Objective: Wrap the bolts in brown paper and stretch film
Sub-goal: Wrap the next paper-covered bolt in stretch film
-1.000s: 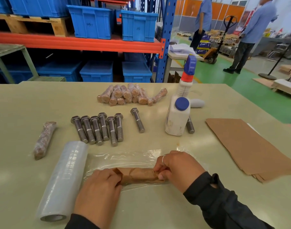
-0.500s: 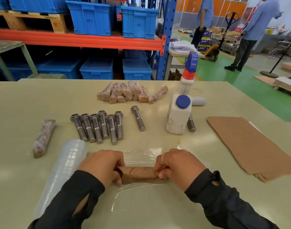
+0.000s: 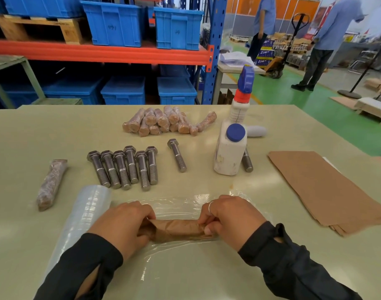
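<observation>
Paper-wrapped bolt [image 3: 176, 230] on stretch film [image 3: 180, 202] near table's [image 3: 33, 131] front edge, left hand [image 3: 122, 228] and right hand [image 3: 230, 219] fingers curled pinching its ends, film roll [image 3: 85, 215] just left, six bare bolts [image 3: 124, 167] behind, white bottle [image 3: 229, 152] and brown paper stack [image 3: 319, 187] toward right edge.

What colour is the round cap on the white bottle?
The round cap on the white bottle is blue, seen clearly in the head view.
</observation>
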